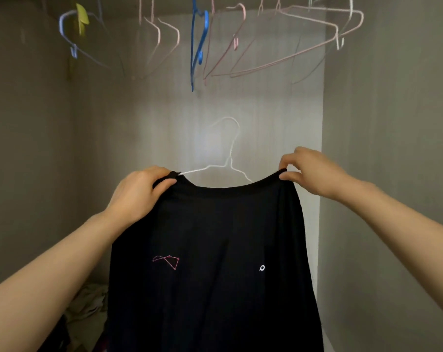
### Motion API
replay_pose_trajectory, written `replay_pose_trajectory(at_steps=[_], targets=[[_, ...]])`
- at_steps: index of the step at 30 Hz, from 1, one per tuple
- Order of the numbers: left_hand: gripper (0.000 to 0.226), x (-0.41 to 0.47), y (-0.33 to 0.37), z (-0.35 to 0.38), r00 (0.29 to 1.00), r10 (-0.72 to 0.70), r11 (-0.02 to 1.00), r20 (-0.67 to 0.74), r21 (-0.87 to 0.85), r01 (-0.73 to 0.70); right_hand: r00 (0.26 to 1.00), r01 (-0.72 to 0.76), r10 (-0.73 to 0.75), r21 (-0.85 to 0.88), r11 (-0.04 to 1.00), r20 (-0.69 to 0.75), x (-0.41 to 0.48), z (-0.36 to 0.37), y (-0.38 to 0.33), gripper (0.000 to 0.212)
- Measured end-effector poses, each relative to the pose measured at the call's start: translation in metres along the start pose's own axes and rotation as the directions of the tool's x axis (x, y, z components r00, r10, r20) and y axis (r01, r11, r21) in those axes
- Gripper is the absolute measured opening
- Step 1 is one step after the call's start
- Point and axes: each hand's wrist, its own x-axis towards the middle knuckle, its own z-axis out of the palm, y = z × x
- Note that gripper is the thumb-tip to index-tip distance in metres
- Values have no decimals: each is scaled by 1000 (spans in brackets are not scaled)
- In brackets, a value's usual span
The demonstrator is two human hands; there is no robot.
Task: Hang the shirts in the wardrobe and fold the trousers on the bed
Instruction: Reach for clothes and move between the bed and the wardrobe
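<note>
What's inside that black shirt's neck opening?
A white wire hanger: its hook and sloping arms show above the black shirt collar. Its outer ends are hidden under fabric that the left hand and right hand pinch.

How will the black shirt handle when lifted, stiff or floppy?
Probably floppy: the black shirt sags between the left hand and right hand and hangs in folds. Likely light, since a fingertip pinch holds one shoulder up.

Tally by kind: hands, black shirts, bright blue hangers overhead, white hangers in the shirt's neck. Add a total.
Hands: 2, the left hand and the right hand, both gripping the neckline
Black shirt: 1
Bright blue hanger overhead: 1
White hanger in the neck: 1
Total: 5
</note>
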Motion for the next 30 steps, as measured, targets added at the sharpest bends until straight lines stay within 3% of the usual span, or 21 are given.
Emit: replay_pose_trajectory(at_steps=[3, 5, 9, 12, 15, 18, 23, 26, 30], targets=[[20, 1, 9, 4, 994, 85, 996, 72, 33, -87, 964, 40, -42, -13, 999, -261, -1, 0, -23, 13], [16, 3, 15, 7, 999, 46, 999, 15, -26, -46, 954, 107, -79, 81, 991, -291, 0, 7, -34, 14], [27, 6, 11, 3, 996, -80, 987, -44, -146, 73, 979, 166, -128, 255, 953, -157, -3, 25, -33, 9], [25, 4, 5, -2, 989, -136, 977, -59, -174, 124, 995, 101, -85, 461, 882, -55, -8, 32, -21, 3], [24, 4, 1, -6, 981, -187, 956, -54, -241, 169, 993, -62, -7, 561, 826, 120, -14, 30, -12, 22], [23, 5, -1, -10, 978, -199, 950, -58, -255, 179, 981, -136, 24, 586, 799, 194, -15, 21, -1, 36], [35, 8, 5, -6, 986, -128, 992, -104, -36, 125, 997, -31, 2, 380, 925, 77, -14, 20, -13, 41], [40, 13, 9, -9, 992, -119, 987, -34, 105, 122, 1000, 8, -12, 486, 874, 6, -14, 22, -20, 41], [40, 22, 12, -13, 993, -57, 852, 107, 523, -7, 989, 94, -24, 490, 867, -146, -13, 16, -22, 41]])
